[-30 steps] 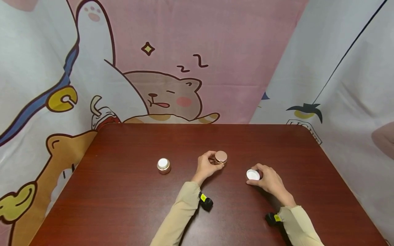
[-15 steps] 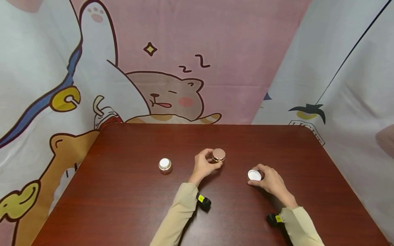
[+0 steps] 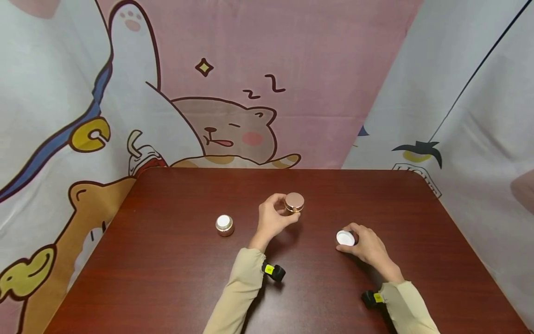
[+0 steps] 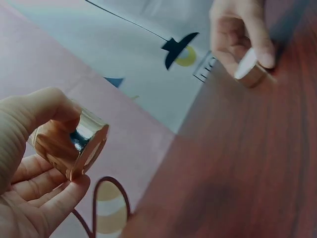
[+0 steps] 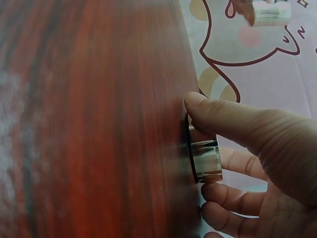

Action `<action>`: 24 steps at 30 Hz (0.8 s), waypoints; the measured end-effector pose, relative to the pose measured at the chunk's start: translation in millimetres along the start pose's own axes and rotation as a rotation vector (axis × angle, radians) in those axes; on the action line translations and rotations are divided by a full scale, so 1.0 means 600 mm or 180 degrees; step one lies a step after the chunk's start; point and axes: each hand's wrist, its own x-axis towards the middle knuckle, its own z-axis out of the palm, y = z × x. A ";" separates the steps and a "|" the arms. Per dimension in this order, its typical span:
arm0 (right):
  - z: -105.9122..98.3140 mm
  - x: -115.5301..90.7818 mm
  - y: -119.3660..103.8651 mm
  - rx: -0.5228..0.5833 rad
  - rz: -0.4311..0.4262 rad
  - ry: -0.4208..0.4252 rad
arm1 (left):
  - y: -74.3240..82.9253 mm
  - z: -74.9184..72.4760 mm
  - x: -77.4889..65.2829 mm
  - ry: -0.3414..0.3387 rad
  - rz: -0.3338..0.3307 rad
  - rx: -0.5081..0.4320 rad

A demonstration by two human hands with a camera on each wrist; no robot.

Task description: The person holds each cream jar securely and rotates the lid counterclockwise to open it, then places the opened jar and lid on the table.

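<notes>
My left hand (image 3: 271,220) pinches a rose-gold cosmetic jar (image 3: 294,202) by its side, thumb opposite fingers, with the cap facing up. Its shadow falls on the table below, so the jar is raised. The left wrist view shows its shiny gold side (image 4: 57,144). My right hand (image 3: 367,246) grips a round jar lid (image 3: 345,238) by the rim, white inside facing up. In the right wrist view the lid's metallic edge (image 5: 207,158) shows close to the tabletop; whether it touches is unclear. A second jar (image 3: 225,227), white on top and rose-gold below, stands left of my left hand.
The dark red-brown wooden table (image 3: 175,269) runs back to a cartoon-printed cloth (image 3: 317,83) hanging behind it and at the sides. Black wrist cameras with yellow labels sit at both sleeves.
My left hand has lifted the rose-gold jar and moved it slightly left and back. The right hand with the lid and the standing jar stay in place; the head view shifted slightly.
</notes>
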 end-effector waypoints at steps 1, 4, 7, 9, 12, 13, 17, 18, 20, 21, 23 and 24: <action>0.002 0.000 0.002 0.0002 -0.0031 0.0027 | 0.004 -0.002 0.000 0.0016 0.0009 -0.0003; 0.011 0.000 0.012 -0.0032 -0.0120 0.0144 | 0.013 -0.009 -0.002 0.0074 0.0032 -0.0047; 0.012 -0.001 0.011 -0.0057 -0.0144 0.0185 | 0.019 -0.014 -0.003 0.0142 0.0049 -0.0138; 0.012 -0.002 0.009 -0.0069 -0.0121 0.0182 | 0.022 -0.016 -0.004 0.0197 0.0057 -0.0197; 0.010 -0.003 0.002 -0.0068 -0.0109 0.0164 | 0.026 -0.019 -0.006 0.0272 0.0099 -0.0250; 0.011 -0.003 0.003 -0.0095 -0.0108 0.0199 | 0.027 -0.020 -0.006 0.0292 0.0115 -0.0254; 0.011 -0.003 -0.001 -0.0173 -0.0084 0.0181 | 0.032 -0.026 -0.006 0.0327 0.0145 -0.0271; 0.009 -0.003 -0.002 -0.0194 -0.0066 0.0155 | 0.033 -0.027 -0.006 0.0328 0.0142 -0.0270; 0.006 -0.003 -0.005 -0.0205 -0.0043 0.0075 | 0.035 -0.029 -0.005 0.0330 0.0134 -0.0262; 0.006 -0.002 -0.003 -0.0223 -0.0041 0.0057 | 0.035 -0.030 -0.005 0.0331 0.0136 -0.0246; 0.017 0.003 0.014 -0.0259 -0.0087 0.0139 | 0.035 -0.031 -0.005 0.0330 0.0134 -0.0239; 0.026 0.008 0.027 -0.0279 -0.0141 0.0225 | 0.035 -0.031 -0.005 0.0328 0.0133 -0.0235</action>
